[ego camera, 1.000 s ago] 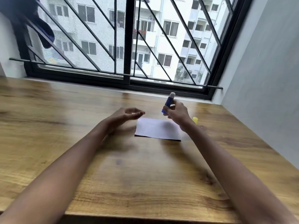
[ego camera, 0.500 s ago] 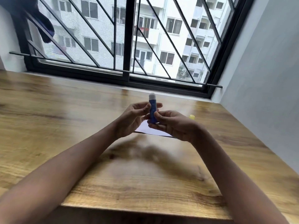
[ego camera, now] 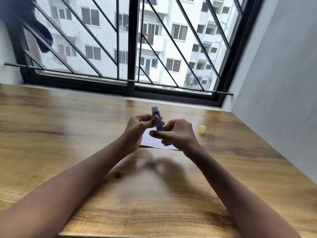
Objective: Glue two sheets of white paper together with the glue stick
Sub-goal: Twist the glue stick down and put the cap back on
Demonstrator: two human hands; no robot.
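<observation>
Head view: blue plastic glue stick (ego camera: 157, 120), white tip exposed, upright above wooden table (ego camera: 68, 134) centre. Left hand (ego camera: 139, 127) grips upper barrel. Right hand (ego camera: 176, 133) pinches base, probably winding glue out. White paper sheet (ego camera: 151, 141) flat beneath hands. Small yellow cap (ego camera: 202, 130) lies right of hands. Wind out little; hold barrel steady.

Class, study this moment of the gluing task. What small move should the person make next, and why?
Probably tilt the glue stick tip-down onto the white paper. Its yellow cap is already off, lying on the table, and the stick's white tip shows, pointing up. The left hand and right hand both hold it over the paper.
</observation>
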